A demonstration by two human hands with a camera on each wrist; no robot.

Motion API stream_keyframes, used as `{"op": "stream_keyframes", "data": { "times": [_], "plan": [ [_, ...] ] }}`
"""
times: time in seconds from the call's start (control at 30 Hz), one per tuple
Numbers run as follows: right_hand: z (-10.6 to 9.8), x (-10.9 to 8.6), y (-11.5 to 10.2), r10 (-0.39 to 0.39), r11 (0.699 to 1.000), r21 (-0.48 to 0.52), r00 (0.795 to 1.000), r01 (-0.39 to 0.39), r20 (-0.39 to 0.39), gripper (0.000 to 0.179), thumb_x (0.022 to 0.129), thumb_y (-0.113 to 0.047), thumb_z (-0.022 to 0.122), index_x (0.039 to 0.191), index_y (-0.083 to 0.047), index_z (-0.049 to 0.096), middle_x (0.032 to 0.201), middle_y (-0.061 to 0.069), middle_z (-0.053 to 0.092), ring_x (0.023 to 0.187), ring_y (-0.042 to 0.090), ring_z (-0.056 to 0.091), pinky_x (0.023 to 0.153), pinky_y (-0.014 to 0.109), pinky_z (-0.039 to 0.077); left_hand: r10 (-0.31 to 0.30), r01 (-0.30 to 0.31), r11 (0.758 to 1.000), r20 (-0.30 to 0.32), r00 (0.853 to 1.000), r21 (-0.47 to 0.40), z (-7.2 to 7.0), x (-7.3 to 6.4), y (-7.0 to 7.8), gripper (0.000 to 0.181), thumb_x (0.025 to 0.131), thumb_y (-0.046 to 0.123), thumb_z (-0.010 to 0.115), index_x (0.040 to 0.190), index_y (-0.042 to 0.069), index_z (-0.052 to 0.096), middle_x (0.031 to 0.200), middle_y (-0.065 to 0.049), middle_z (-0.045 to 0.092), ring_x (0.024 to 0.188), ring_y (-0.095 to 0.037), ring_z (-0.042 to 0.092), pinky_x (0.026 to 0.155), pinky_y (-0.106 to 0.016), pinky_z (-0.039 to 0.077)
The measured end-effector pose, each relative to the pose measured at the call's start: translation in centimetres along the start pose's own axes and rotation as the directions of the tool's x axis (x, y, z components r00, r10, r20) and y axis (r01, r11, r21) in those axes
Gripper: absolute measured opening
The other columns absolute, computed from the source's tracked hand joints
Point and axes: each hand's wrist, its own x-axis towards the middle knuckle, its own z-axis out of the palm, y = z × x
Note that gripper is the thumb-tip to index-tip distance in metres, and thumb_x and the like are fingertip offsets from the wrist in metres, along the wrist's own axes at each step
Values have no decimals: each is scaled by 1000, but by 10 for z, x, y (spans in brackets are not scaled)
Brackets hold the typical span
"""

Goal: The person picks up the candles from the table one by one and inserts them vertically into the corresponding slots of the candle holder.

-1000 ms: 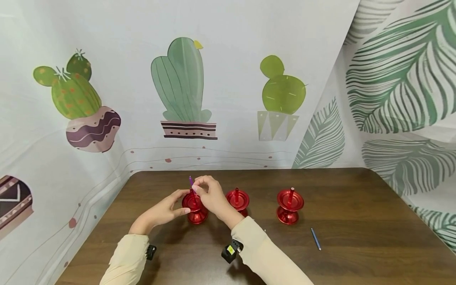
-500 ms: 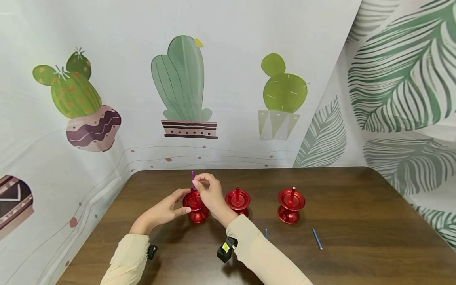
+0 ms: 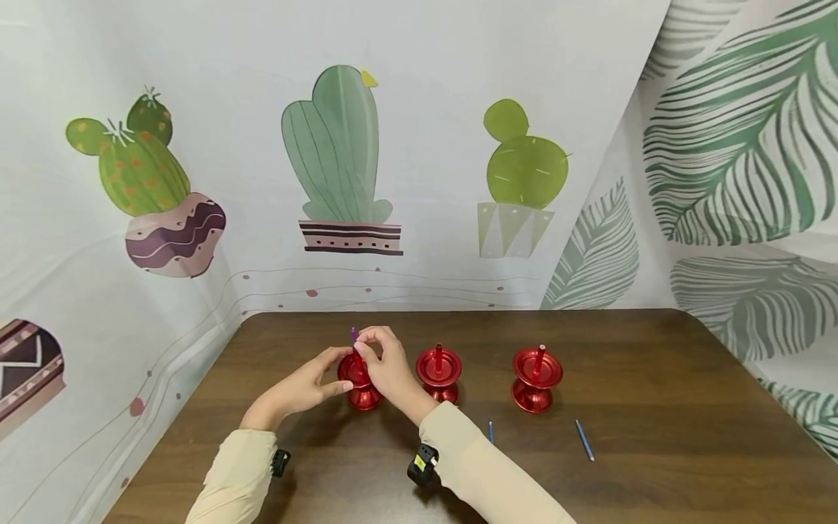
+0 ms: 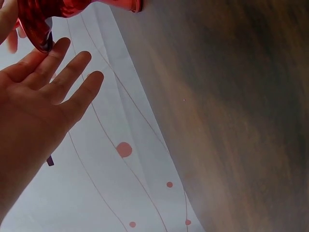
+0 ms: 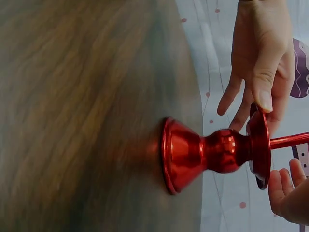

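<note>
In the head view, my left hand (image 3: 302, 383) steadies the leftmost red candle holder (image 3: 364, 398), thumb at the near side of its dish and fingers at the far side. The right wrist view shows the left thumb pressed on the rim of that holder (image 5: 224, 151). My right hand (image 3: 388, 367) pinches a slim purple candle (image 3: 354, 334) upright over the holder's central tube. Its lower end is hidden behind the fingers, so whether it sits inside the tube I cannot tell. The holder stands upright on the wooden table (image 3: 641, 407).
Two more red candle holders stand to the right, one in the middle (image 3: 439, 367) and one farther over (image 3: 537, 370). Nearer lie two slim blue sticks, one (image 3: 491, 431) beside the right sleeve and another (image 3: 585, 440) farther right. A printed cloth (image 3: 432, 145) hangs behind the table.
The purple candle has gone from leaning left to upright, and has then come down slightly with my right hand. My left hand keeps its place on the holder.
</note>
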Motion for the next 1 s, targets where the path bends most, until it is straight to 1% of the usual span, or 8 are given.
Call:
{"op": "stream_keyframes", "data": {
  "times": [0.17, 0.27, 0.43, 0.53, 0.63, 0.77, 0.93, 1.0],
  "plan": [
    [-4, -1, 1, -20, 1000, -8, 999, 21, 48, 14, 94, -5, 59, 108, -5, 64, 117, 10, 56, 111, 26, 54, 86, 37, 50, 12, -12, 1000, 8, 1000, -12, 1, -1, -1, 65, 89, 22, 69, 140, -2, 38, 138, -19, 45, 130, -42, 40, 106, -59, 31],
    [-5, 1, 0, -30, 1000, -1, 998, 31, 61, 17, 93, -9, 62, 109, -5, 66, 119, 9, 55, 112, 27, 53, 87, 40, 50, 19, -19, 1000, 12, 1000, -15, 1, 0, -2, 64, 89, 22, 69, 140, -1, 38, 137, -18, 46, 130, -42, 41, 105, -60, 31],
    [-6, 5, -7, -34, 999, -33, 999, 35, 43, 15, 91, -15, 68, 100, -4, 70, 118, 10, 58, 110, 23, 54, 85, 35, 50, 24, -24, 1000, 10, 1000, -7, 1, 1, -2, 63, 90, 21, 69, 141, 0, 38, 136, -17, 46, 130, -42, 41, 104, -60, 32],
    [-6, 7, -10, -30, 998, -57, 999, 30, 14, 12, 88, -14, 70, 95, -3, 72, 113, 11, 60, 105, 22, 57, 81, 33, 52, 15, -15, 1000, 10, 1000, -15, 1, 0, -1, 63, 89, 20, 69, 141, 0, 38, 137, -17, 46, 130, -42, 41, 104, -60, 32],
    [-6, 7, -9, -20, 996, -85, 1000, 19, -7, 10, 86, -13, 73, 90, -4, 73, 107, 9, 62, 100, 21, 58, 76, 29, 53, 17, -17, 1000, 9, 1000, -10, 0, 0, 0, 62, 89, 20, 69, 140, 0, 39, 135, -16, 47, 129, -42, 42, 104, -60, 33],
    [-5, 8, -7, -6, 994, -108, 1000, 4, -15, 9, 85, -13, 74, 88, -5, 74, 102, 5, 63, 98, 20, 59, 72, 25, 51, 29, -29, 1000, 9, 1000, 2, 0, 0, 0, 61, 90, 21, 69, 139, 0, 40, 134, -16, 47, 128, -42, 42, 104, -60, 33],
    [-5, 6, -8, 8, 994, -111, 1000, -10, -18, 9, 85, -13, 74, 89, -6, 74, 101, 5, 62, 96, 21, 59, 71, 23, 51, 24, -24, 1000, 16, 1000, -12, 0, -1, -1, 62, 90, 23, 68, 140, 0, 39, 136, -18, 46, 129, -43, 41, 103, -61, 33],
    [-5, 4, -9, 24, 994, -111, 1000, -25, -7, 11, 85, -14, 74, 93, -6, 73, 103, 6, 61, 98, 24, 58, 74, 26, 53, 16, -16, 1000, 20, 1000, -17, 0, -1, -1, 63, 90, 23, 68, 140, 0, 38, 137, -19, 45, 130, -43, 41, 103, -61, 33]
  ]
}}
